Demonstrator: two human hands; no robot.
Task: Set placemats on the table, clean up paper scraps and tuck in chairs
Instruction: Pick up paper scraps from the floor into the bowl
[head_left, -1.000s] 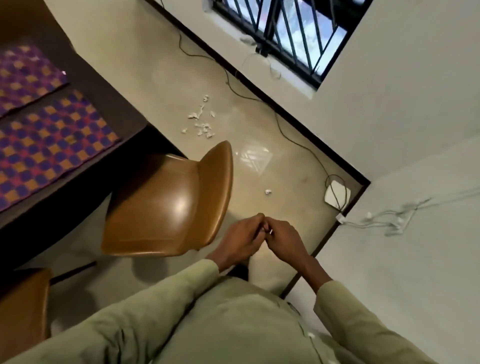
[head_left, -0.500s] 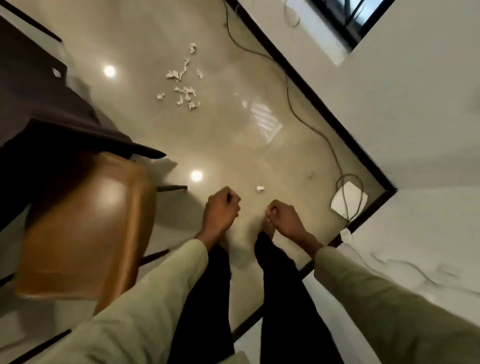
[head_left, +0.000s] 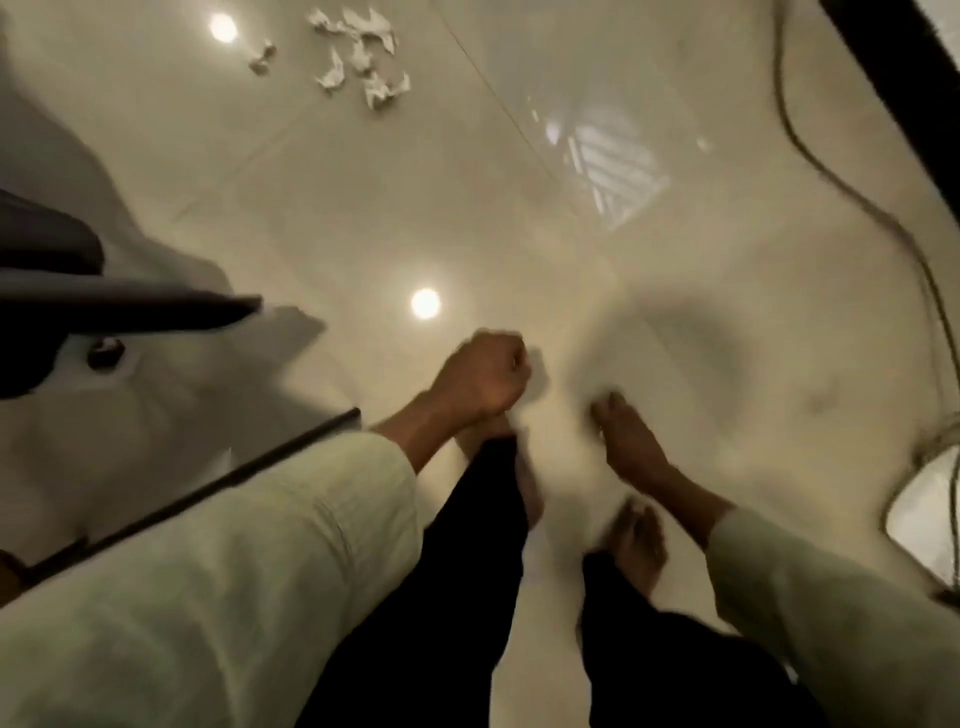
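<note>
Several crumpled white paper scraps (head_left: 358, 52) lie in a cluster on the glossy cream floor at the top of the head view. My left hand (head_left: 483, 374) is a closed fist held low over the floor; nothing shows inside it. My right hand (head_left: 628, 441) reaches down with its fingertips at the floor, blurred by motion, so its grip is unclear. No single scrap shows near the fingertips. Both hands are well short of the scrap cluster. No placemat or chair seat is in view.
A dark table corner (head_left: 130, 306) juts in from the left, with a thin black chair leg (head_left: 208, 488) below it. My bare feet (head_left: 639, 540) stand under the hands. A dark cable (head_left: 831, 171) and a white box (head_left: 930, 519) lie along the right, near the black skirting (head_left: 893, 78).
The view has dropped closer to the floor and the brown chair has left it. Both hands moved down; the right one reached where a lone scrap lay, which no longer shows.
</note>
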